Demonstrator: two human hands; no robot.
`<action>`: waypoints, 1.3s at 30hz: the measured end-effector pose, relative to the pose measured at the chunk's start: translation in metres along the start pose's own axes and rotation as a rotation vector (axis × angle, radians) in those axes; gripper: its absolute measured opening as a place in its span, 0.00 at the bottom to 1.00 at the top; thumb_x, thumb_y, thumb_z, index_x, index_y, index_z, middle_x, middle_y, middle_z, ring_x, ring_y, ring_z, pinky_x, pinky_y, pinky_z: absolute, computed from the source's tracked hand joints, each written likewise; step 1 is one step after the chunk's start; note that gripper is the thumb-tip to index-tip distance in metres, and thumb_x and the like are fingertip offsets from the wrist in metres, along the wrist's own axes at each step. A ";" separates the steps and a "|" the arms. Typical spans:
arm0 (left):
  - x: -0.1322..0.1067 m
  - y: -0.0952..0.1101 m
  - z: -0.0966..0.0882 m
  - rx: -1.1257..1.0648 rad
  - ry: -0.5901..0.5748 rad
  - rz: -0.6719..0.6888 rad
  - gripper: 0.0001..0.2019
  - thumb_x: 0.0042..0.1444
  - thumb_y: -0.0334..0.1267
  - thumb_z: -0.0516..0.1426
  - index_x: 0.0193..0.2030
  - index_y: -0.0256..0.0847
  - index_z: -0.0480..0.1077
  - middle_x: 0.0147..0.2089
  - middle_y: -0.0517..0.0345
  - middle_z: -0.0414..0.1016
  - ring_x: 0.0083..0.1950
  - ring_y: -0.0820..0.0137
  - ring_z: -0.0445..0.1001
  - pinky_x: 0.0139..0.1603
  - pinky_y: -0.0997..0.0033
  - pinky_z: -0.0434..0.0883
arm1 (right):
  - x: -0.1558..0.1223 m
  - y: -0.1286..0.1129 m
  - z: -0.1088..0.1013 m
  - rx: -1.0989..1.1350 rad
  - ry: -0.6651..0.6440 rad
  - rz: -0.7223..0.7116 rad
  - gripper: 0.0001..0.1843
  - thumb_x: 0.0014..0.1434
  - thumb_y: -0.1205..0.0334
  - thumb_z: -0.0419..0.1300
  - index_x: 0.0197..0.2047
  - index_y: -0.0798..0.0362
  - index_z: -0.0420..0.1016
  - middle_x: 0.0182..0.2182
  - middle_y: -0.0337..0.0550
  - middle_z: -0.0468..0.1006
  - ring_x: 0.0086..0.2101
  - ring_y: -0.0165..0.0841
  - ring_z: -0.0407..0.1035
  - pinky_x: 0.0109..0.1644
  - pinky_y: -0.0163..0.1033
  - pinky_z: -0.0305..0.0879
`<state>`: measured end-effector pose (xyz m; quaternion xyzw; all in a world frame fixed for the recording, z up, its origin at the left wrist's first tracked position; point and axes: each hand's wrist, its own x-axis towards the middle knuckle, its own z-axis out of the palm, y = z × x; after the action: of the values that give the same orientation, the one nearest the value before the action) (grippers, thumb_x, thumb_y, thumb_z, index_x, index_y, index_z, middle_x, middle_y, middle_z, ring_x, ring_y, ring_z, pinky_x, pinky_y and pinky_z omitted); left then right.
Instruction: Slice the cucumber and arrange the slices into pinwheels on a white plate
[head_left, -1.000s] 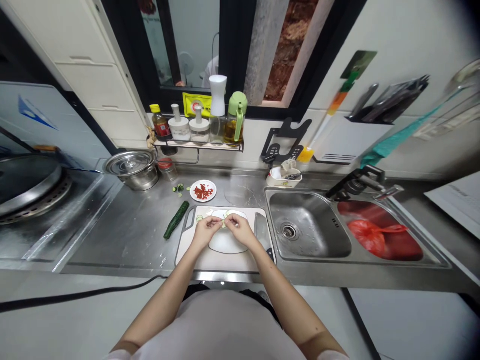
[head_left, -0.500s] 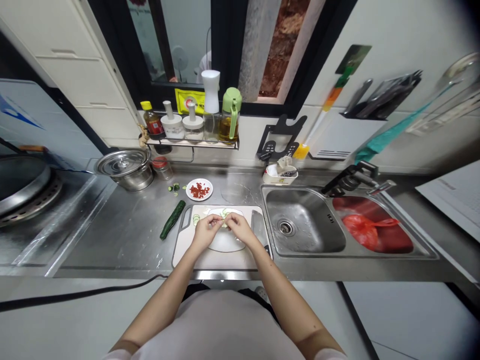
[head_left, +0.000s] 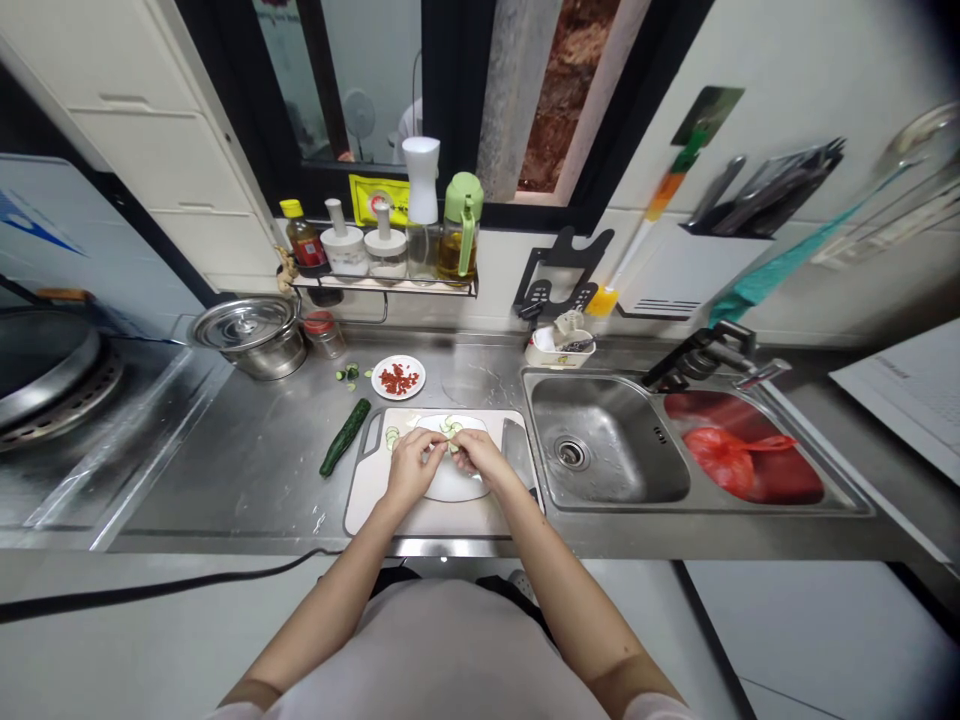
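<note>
Over a white plate [head_left: 456,488], my left hand [head_left: 412,465] and my right hand [head_left: 480,458] meet at the fingertips, closed on a small pale green cucumber slice [head_left: 451,447]. Other cucumber slices [head_left: 451,424] lie on the far part of the plate. Under it is a white cutting board [head_left: 427,522] with a grey edge. More slices [head_left: 391,436] sit on the board's left side, partly behind my left hand. A broad-bladed knife [head_left: 516,448] lies along the board's right side. Left of the board rests a whole cucumber [head_left: 345,438].
A small plate of chopped red pieces [head_left: 399,378] stands behind the board, with cucumber scraps [head_left: 349,374] beside it. To the right is a double sink [head_left: 607,440] holding a red bag [head_left: 724,460]. A lidded pot [head_left: 255,335] stands at the left, below a condiment shelf [head_left: 386,286].
My right hand has turned slightly and its fingers have curled lower around the slice. More of the slices on the plate now show. My left hand has barely moved.
</note>
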<state>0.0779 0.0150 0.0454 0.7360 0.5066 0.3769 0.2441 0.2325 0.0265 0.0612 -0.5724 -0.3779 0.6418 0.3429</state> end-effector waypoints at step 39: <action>-0.010 -0.021 0.025 -0.734 -0.106 -0.610 0.19 0.38 0.46 0.66 0.35 0.37 0.75 0.27 0.56 0.78 0.29 0.71 0.74 0.34 0.72 0.68 | 0.002 0.042 -0.015 -0.414 -0.025 -0.405 0.07 0.48 0.64 0.55 0.23 0.54 0.72 0.22 0.36 0.74 0.27 0.28 0.65 0.35 0.32 0.60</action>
<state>0.0846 0.0139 0.0119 0.4370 0.5198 0.4039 0.6129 0.2472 0.0100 0.0223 -0.5354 -0.6115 0.4764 0.3353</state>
